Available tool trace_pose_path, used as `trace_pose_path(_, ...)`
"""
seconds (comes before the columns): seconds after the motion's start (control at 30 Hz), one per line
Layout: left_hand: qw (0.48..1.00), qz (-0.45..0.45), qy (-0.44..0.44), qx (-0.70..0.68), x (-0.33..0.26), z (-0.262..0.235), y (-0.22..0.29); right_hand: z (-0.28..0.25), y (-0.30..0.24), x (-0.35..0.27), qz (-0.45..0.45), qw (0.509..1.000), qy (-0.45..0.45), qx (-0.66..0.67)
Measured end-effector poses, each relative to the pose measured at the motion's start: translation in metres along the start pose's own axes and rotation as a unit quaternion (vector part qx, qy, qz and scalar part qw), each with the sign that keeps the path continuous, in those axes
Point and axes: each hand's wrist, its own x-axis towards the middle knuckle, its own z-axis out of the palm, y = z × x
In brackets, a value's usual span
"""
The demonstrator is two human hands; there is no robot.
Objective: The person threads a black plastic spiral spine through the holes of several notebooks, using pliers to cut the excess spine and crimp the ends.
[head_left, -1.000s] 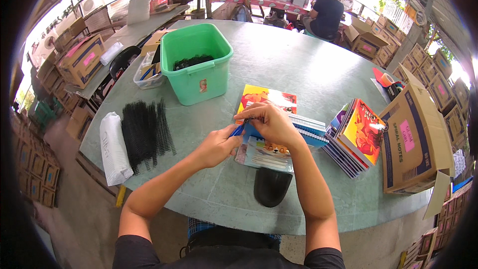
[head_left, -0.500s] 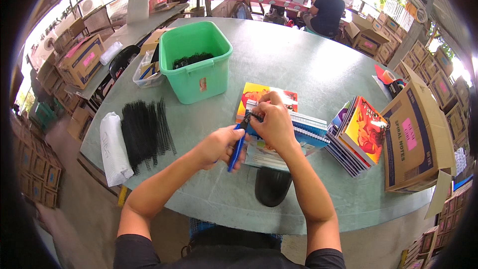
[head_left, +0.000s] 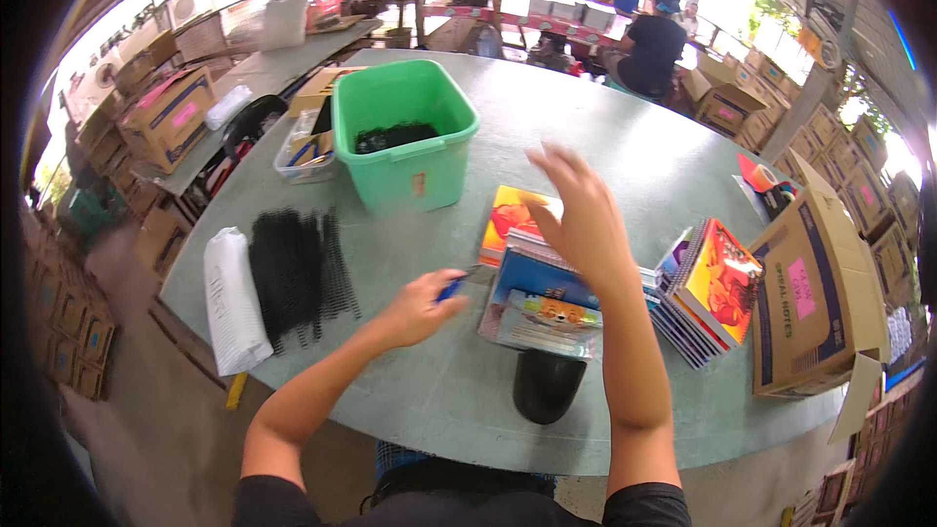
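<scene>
My left hand point(head_left: 422, 310) is closed around blue-handled pliers point(head_left: 451, 288), whose jaws point toward the notebooks and look blurred. Raised above the notebooks, my right hand point(head_left: 586, 224) has its fingers apart and holds nothing. Below it lies a pile of spiral notebooks point(head_left: 532, 278), blue-covered ones over an orange one, with a bear picture on the nearest. A black rounded object point(head_left: 549, 390) sits at the pile's near edge. Farther right, a second stack of spiral notebooks point(head_left: 720, 278) shows an orange and yellow cover.
A green bin point(head_left: 410, 171) holds black bits, beside a clear tub point(head_left: 307, 168) of small items. Black plastic spirals point(head_left: 293, 278) lie at left by a white wrapped package point(head_left: 234, 303). At right stands an open cardboard box point(head_left: 815, 283). People point(head_left: 652, 49) sit beyond the table.
My right hand has let go at the notebooks and lifted up and away, fingers opening. My left hand has drawn back slightly left and down with the pliers. The view has shifted a little.
</scene>
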Motion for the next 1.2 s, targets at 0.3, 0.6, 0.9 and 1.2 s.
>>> trace_pose_path(0.3, 0.964, 0.018, 0.156, 0.213, 0.002, 0.044, -0.065, -0.031, 0.051, -0.091, 0.051, 0.997, -0.053, -0.025)
trace_pose_path(0.6, 0.936, 0.076, 0.183, 0.291, 0.006, 0.058, -0.08, -0.205, 0.098, -0.047, 0.221, 0.932, 0.16, -0.236)
trace_pose_path(0.9, 0.934, 0.083, 0.172, 0.302, 0.005, 0.061, -0.072, -0.127, 0.213, -0.155, 0.4, 0.869, -0.176, -0.231)
trace_pose_path(1.2, 0.932, 0.044, 0.174, 0.315, 0.004, 0.062, -0.074, -0.105, 0.203, -0.139, 0.346, 0.903, -0.154, -0.205)
